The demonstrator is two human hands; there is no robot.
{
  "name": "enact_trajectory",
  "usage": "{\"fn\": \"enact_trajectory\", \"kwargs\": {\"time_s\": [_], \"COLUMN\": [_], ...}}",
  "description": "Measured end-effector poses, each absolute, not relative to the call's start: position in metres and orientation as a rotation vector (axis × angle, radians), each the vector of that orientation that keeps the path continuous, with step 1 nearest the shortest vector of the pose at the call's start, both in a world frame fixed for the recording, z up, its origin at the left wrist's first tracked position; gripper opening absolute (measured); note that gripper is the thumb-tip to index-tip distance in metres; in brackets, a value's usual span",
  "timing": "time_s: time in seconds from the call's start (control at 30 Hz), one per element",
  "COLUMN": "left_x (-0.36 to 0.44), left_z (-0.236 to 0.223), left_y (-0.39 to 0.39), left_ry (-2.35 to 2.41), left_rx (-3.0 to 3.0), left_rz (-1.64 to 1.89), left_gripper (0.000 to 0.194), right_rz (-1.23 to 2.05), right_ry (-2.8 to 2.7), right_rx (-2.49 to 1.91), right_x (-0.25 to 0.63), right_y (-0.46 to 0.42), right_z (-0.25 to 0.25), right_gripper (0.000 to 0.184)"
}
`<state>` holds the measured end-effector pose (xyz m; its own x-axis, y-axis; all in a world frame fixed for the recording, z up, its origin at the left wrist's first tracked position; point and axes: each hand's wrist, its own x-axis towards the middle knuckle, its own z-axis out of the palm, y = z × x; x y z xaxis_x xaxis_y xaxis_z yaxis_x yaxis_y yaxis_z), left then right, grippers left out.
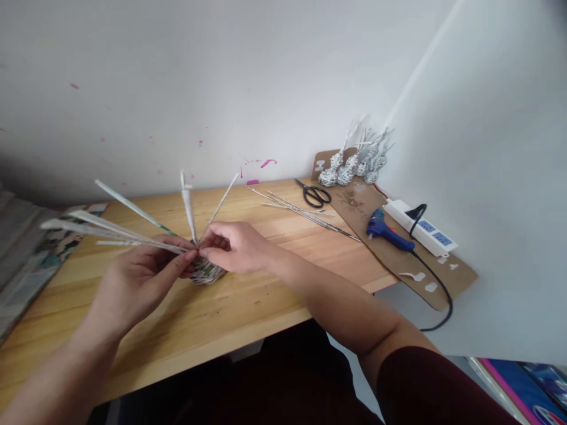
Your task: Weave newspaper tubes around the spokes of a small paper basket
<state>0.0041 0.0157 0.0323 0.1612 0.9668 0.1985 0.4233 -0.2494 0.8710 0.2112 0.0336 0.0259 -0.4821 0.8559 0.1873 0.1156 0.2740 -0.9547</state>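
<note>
A small woven piece of rolled-paper strips (208,273) rests on the wooden table, partly hidden behind my fingers. Long paper strips (128,208) fan out from its top, several to the left and a few upward. My left hand (148,274) is closed at the piece's upper left side, thumb and fingers pinching the strips where they meet the weave. At the top of the weave, my right hand (234,245) pinches with thumb and forefinger, close against the left thumb tip. Exactly which strip sits in the right pinch is hidden.
Loose paper strips (305,213) and black scissors (313,193) lie to the right. A blue glue gun (387,231) and white power strip (420,227) rest on cardboard (354,203), with several woven gourd shapes (345,168) behind. Stacked newspapers (22,248) stand at left.
</note>
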Motion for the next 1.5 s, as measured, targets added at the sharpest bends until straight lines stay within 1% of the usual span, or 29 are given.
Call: {"fn": "enact_trajectory", "kwargs": {"time_s": [0.13, 0.27, 0.4, 0.5, 0.57, 0.63, 0.67, 0.73, 0.8, 0.87, 1.0, 1.2, 1.33, 1.5], "left_x": [0.003, 0.004, 0.003, 0.002, 0.002, 0.002, 0.003, 0.003, 0.003, 0.000, -0.007, -0.010, -0.011, -0.012], "left_z": [0.028, 0.031, 0.039, 0.046, 0.050, 0.053, 0.054, 0.055, 0.054, 0.051, 0.046, 0.036, 0.030, 0.033], "left_y": [0.018, 0.022, 0.030, 0.041, 0.047, 0.052, 0.053, 0.053, 0.053, 0.055, 0.062, 0.064, 0.064, 0.062], "left_ry": [1.414, 1.304, 1.164, 1.106, 1.144, 1.208, 1.241, 1.310, 1.368, 1.379, 1.418, 1.311, 1.260, 1.261], "left_rx": [1.776, 1.783, 1.912, 1.959, 1.989, 1.975, 1.932, 1.816, 1.708, 1.643, 1.568, 1.635, 1.627, 1.638], "left_rz": [1.017, 1.011, 0.953, 0.883, 0.894, 0.962, 1.032, 1.207, 1.347, 1.393, 1.420, 1.287, 1.311, 1.304], "left_gripper": [0.021, 0.018, 0.015, 0.017, 0.017, 0.017, 0.017, 0.018, 0.019, 0.020, 0.020, 0.019, 0.019, 0.020], "right_rz": [1.303, 1.264, 1.320, 1.262, 1.055, 0.693, 0.513, 0.282, 0.142, 0.104, 0.111, 0.201, 0.171, 0.071], "right_ry": [-1.751, -1.710, -1.668, -1.745, -1.876, -2.005, -2.022, -1.989, -1.924, -1.829, -1.729, -1.868, -1.876, -1.782], "right_rx": [-0.832, -0.906, -0.945, -0.975, -1.073, -1.289, -1.419, -1.685, -2.007, -2.180, -2.356, -2.183, -2.111, -2.187], "right_x": [0.209, 0.209, 0.210, 0.215, 0.224, 0.239, 0.250, 0.274, 0.300, 0.322, 0.338, 0.318, 0.321, 0.332], "right_y": [0.034, 0.036, 0.039, 0.044, 0.050, 0.058, 0.063, 0.071, 0.078, 0.083, 0.088, 0.087, 0.088, 0.091], "right_z": [0.024, 0.024, 0.020, 0.020, 0.025, 0.032, 0.035, 0.041, 0.042, 0.040, 0.030, 0.023, 0.029, 0.031], "right_gripper": [0.020, 0.018, 0.016, 0.016, 0.019, 0.024, 0.022, 0.014, 0.017, 0.019, 0.014, 0.011, 0.016, 0.023]}}
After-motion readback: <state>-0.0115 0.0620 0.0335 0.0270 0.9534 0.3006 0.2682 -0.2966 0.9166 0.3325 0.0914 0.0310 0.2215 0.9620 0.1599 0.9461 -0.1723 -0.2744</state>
